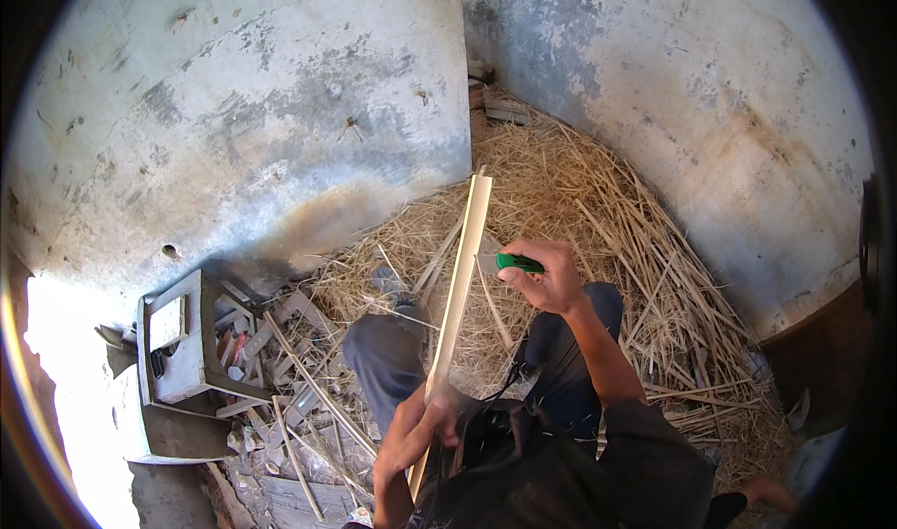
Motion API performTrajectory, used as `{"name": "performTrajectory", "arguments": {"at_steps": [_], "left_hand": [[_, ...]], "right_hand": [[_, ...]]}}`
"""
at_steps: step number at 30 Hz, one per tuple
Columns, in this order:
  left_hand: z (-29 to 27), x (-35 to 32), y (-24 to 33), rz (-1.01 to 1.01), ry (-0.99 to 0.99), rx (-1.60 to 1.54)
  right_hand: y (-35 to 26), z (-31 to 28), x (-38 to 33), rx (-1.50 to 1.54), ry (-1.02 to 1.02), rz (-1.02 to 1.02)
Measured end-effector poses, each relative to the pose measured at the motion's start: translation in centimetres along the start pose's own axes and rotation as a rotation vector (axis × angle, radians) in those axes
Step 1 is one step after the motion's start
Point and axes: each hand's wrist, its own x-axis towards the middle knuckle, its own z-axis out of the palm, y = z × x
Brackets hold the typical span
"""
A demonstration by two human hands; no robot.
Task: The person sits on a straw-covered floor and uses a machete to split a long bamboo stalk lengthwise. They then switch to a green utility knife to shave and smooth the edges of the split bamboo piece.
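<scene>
The left hand (418, 431) is clenched around the lower end of a long pale strip (455, 295), which slants up over the person's knees, while the right hand (551, 277) grips a green-handled knife (509, 264) and sets its blade against the strip's right edge in the upper half. The shaving looks partly done, I judge, with slivers lying left of the strip; the cut face is too small to read. Behind the strip lies straw (598, 202); left of it stands a grey stool (182, 342).
</scene>
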Motion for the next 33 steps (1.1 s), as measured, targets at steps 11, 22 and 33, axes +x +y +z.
{"name": "performTrajectory", "arguments": {"at_steps": [11,22,33], "left_hand": [[0.0,5.3,3.4,0.42,0.029,0.243],[3.6,7.9,5.5,0.378,0.132,0.17],[4.2,6.2,6.0,0.303,0.114,0.211]], "right_hand": [[0.0,0.4,-0.8,0.24,-0.069,0.18],[-1.3,1.2,-1.4,0.131,0.03,0.077],[-2.3,0.4,0.1,-0.227,0.134,-0.298]]}}
